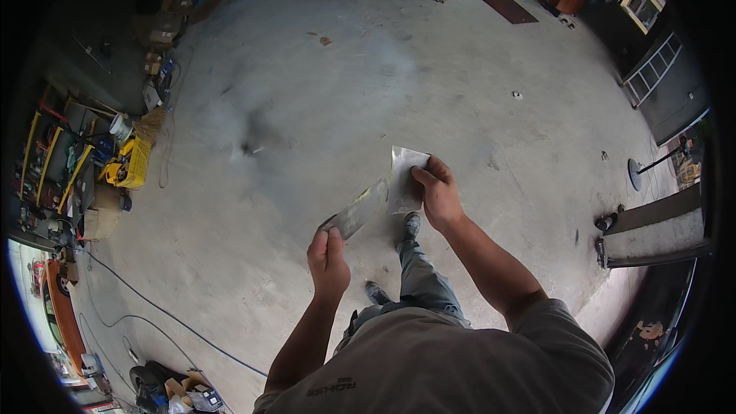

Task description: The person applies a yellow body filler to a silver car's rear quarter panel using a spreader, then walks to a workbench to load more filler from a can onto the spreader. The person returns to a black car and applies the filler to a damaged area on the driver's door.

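Note:
My left hand (329, 262) pinches the lower end of a thin grey rectangular plate (359, 211) between thumb and fingers. Yellowish residue runs along the upper edge of that plate, which slants up to the right. In my right hand (440, 195) is a second thin plate (406, 182), paler and shinier, gripped at its right side and held almost upright. The two plates are close together in front of my body, above the floor. Whether their edges touch, I cannot tell. What exactly these plates are does not show.
Grey concrete floor (322, 107) surrounds me. To the left stand cluttered shelves (57, 157) and a yellow basket (136, 162); a dark hose (169, 309) crosses the floor at lower left. A ladder (653, 69) leans at the right, beyond a stand with a round base (635, 174).

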A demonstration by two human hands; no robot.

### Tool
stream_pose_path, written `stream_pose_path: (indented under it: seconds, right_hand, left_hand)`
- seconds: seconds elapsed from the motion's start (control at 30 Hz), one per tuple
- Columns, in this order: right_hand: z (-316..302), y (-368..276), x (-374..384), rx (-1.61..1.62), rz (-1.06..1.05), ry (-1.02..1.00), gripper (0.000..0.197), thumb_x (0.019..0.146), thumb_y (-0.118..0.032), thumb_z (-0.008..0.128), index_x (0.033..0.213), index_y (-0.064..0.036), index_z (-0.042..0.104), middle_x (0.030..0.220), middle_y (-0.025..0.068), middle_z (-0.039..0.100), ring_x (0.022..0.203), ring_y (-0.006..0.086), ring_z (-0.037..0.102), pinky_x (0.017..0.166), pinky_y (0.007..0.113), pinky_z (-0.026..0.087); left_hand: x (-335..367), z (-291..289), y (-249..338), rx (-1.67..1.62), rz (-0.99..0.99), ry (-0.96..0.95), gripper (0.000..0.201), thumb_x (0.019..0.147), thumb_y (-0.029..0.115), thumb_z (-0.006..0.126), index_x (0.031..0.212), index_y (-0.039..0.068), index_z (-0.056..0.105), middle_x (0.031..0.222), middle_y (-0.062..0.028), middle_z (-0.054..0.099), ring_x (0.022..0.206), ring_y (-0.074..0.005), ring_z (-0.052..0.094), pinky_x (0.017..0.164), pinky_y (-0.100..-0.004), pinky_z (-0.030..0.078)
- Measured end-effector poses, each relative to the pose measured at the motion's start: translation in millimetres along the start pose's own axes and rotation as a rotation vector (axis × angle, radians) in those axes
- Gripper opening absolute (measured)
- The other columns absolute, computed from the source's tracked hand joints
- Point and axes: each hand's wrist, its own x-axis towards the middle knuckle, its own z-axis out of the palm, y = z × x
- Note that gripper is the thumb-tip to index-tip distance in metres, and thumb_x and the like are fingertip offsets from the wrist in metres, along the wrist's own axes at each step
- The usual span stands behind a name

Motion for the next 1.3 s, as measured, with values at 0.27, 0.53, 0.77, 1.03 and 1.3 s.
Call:
stream_pose_path:
  seconds: [0.27, 0.53, 0.77, 1.03, 1.3]
  right_hand:
    - [1, -6, 187, 0.156, -0.027, -0.045, 0.011, 0.103, -0.004, 0.055, 0.108, -0.0035, 0.065, 0.094, 0.0005, 0.068, 0.084, 0.0086, 0.063, 0.075, 0.028, 0.053]
    - [8, -28, 338, 0.182, 0.005, 0.066, 0.012, 0.102, -0.004, 0.055, 0.111, -0.0023, 0.063, 0.096, -0.0009, 0.064, 0.086, 0.0080, 0.060, 0.079, 0.028, 0.050]
    - [66, -15, 460, 0.191, 0.076, -0.012, 0.012, 0.101, -0.003, 0.056, 0.110, -0.0020, 0.063, 0.098, 0.0010, 0.066, 0.089, 0.0102, 0.061, 0.081, 0.029, 0.051]
    - [223, 3, 627, 0.123, 0.068, -0.144, 0.011, 0.100, -0.001, 0.056, 0.109, -0.0020, 0.063, 0.099, 0.0022, 0.066, 0.090, 0.0116, 0.062, 0.083, 0.031, 0.052]
    - [358, 31, 749, -0.075, 0.052, -0.248, 0.011, 0.102, -0.003, 0.056, 0.110, 0.0004, 0.062, 0.100, 0.0036, 0.066, 0.094, 0.0098, 0.061, 0.084, 0.028, 0.050]
  left_hand:
    - [187, 54, 2, 0.232, 0.119, -0.064, 0.023, 0.110, 0.015, 0.050, 0.098, -0.002, 0.061, 0.070, 0.0020, 0.049, 0.068, -0.0057, 0.040, 0.058, -0.0273, 0.034]
    - [340, 131, -17, -0.067, -0.090, 0.190, 0.026, 0.111, 0.019, 0.050, 0.094, 0.000, 0.056, 0.083, 0.0000, 0.055, 0.077, -0.0067, 0.049, 0.077, -0.0281, 0.053]
    - [451, 118, -18, -0.013, -0.014, 0.090, 0.024, 0.110, 0.011, 0.051, 0.092, -0.003, 0.055, 0.089, -0.0053, 0.063, 0.072, -0.0069, 0.050, 0.067, -0.0270, 0.051]
    - [642, 9, -26, 0.256, 0.214, 0.011, 0.022, 0.106, 0.004, 0.051, 0.115, -0.009, 0.066, 0.079, -0.0105, 0.066, 0.056, -0.0067, 0.043, 0.052, -0.0296, 0.038]
    - [804, -77, -6, 0.349, 0.182, -0.050, 0.028, 0.105, 0.004, 0.052, 0.126, -0.009, 0.065, 0.076, -0.0162, 0.065, 0.056, -0.0138, 0.049, 0.056, -0.0313, 0.044]
